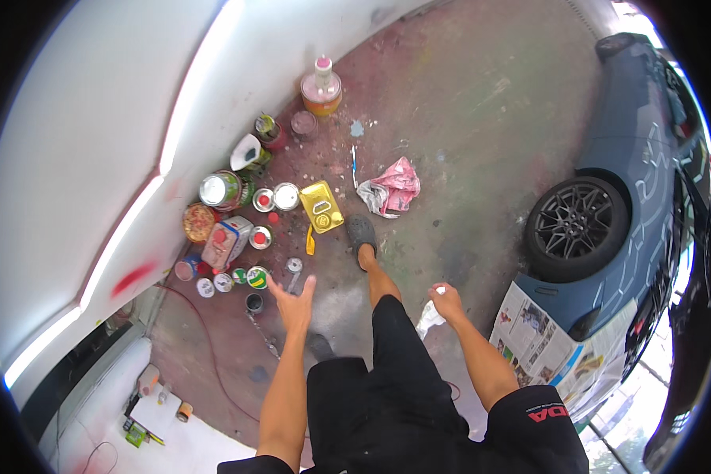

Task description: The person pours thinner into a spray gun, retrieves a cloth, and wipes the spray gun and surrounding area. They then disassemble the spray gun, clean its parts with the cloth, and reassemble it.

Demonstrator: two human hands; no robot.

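Note:
My left hand (295,306) is held out above the floor, fingers spread, with nothing in it. Just beyond its fingertips stand a small green-and-white can (257,276) and a little silvery can (294,265). On the other side, my right hand (449,303) is closed around a crumpled white cloth or paper wipe (429,320), which hangs down from the fingers. A yellow rectangular can (321,207) lies on the floor ahead, beside my foot in a dark clog (362,231).
Several paint cans and tubs (220,189) crowd along the white wall. A pink-stained crumpled rag (393,188) lies ahead. At right stands a grey-blue car (626,158), newspaper (529,328) against its lower side. A thin red hose (211,347) crosses the floor at left.

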